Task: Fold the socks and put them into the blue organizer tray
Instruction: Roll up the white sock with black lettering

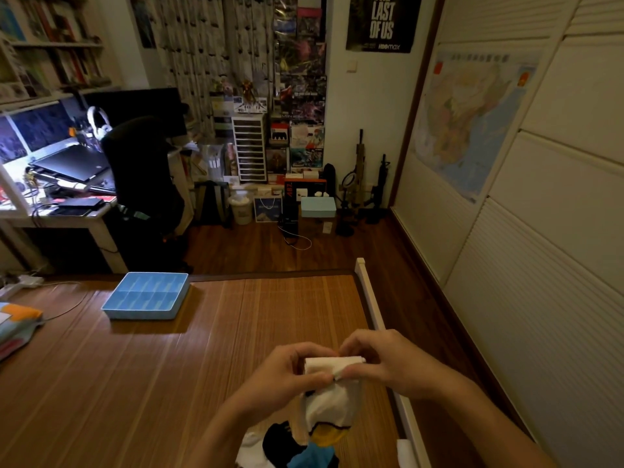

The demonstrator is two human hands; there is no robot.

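Note:
A white sock (332, 400) with a yellow toe and black trim hangs in the air at the lower middle. My left hand (287, 376) and my right hand (381, 359) both pinch its cuff, which is held up between them. Under it lies a small pile of socks (287, 447) in black, white and blue on the bamboo mat (202, 366). The blue organizer tray (111, 307), with several compartments that look bare, stands on the mat at the far left, well away from both hands.
Folded colourful cloth (18, 324) lies at the mat's left edge, with a cable beside it. The bed's white rail (374, 309) runs along the right, then wood floor and a wardrobe wall. A desk with a dark chair (141, 184) stands beyond the bed.

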